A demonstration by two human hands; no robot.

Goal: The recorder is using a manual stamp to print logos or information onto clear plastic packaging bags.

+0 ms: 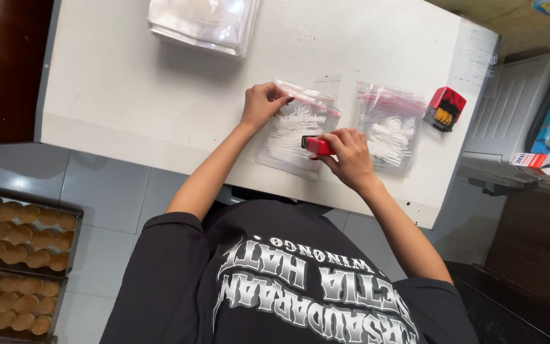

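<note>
Two clear plastic bags lie side by side on the white table (128, 95), and both hands work at the nearer bag (294, 137), the one on the left in the head view. This bag is thin, glossy and flat, with white printing on its face and a pink-red zip strip along the far edge; its long axis runs away from the person, slightly tilted to the right. The left hand (262, 103) rests on the far left corner of the bag, its fingers bent and close together, pressing or pinching the zip edge; I cannot tell which of the two. The right hand (350, 154) is at the right edge of the same bag, and its fingers are closed around a small red stamp (317, 146), a hard plastic block with a dark end that points left, over the middle of the bag. So the printed face lies directly left of and under the right fingers, and the right hand is the nearer one to it. The second bag (389, 130) of the same kind lies just beside the right hand, on its right. Near it stands a red and black stamp holder (444, 108), open, with a yellow part inside. A stack of empty clear bags (202, 24) sits at the far edge of the table, well apart. On the floor to the left, dark trays (74, 216) hold rows of round golden pastries (14, 255).
</note>
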